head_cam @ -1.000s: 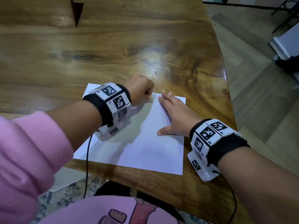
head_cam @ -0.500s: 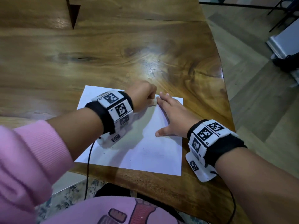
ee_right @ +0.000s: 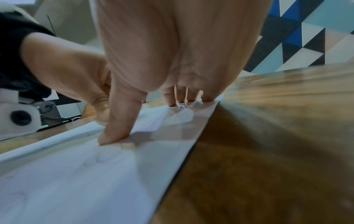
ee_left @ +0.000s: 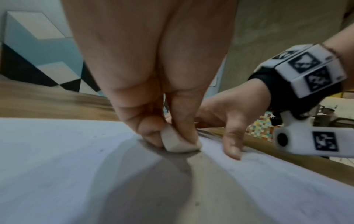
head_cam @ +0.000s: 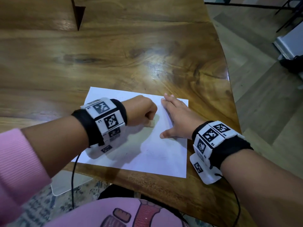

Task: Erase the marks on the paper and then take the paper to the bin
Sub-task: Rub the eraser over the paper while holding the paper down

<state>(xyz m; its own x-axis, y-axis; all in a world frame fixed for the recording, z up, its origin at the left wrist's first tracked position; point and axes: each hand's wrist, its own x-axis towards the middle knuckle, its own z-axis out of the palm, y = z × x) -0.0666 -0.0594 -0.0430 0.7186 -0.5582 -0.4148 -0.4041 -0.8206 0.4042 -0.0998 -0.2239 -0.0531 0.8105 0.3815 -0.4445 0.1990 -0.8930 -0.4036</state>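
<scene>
A small off-white eraser block [ee_left: 179,142] is pinched on the white paper sheet [head_cam: 147,154] by the left hand [head_cam: 142,110]; faint, possibly pencilled, marks [ee_right: 104,156] remain beside the right hand [head_cam: 177,118], pressed flat, fingers together.

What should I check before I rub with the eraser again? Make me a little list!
1. Eraser held tight: ok. The left hand pinches the eraser between thumb and fingers.
2. Eraser touching the paper: ok. Its bottom edge sits on the paper.
3. Paper held down: ok. The right hand lies flat on it, fingers spread near the far edge.
4. Paper all on the table: ok. Its near edge lies close to the table's edge but does not hang over.
5. Marks left to rub: not ok. Faint pencil lines show near the right thumb.
6. Bin in sight: cannot tell. None shows in any view.
</scene>
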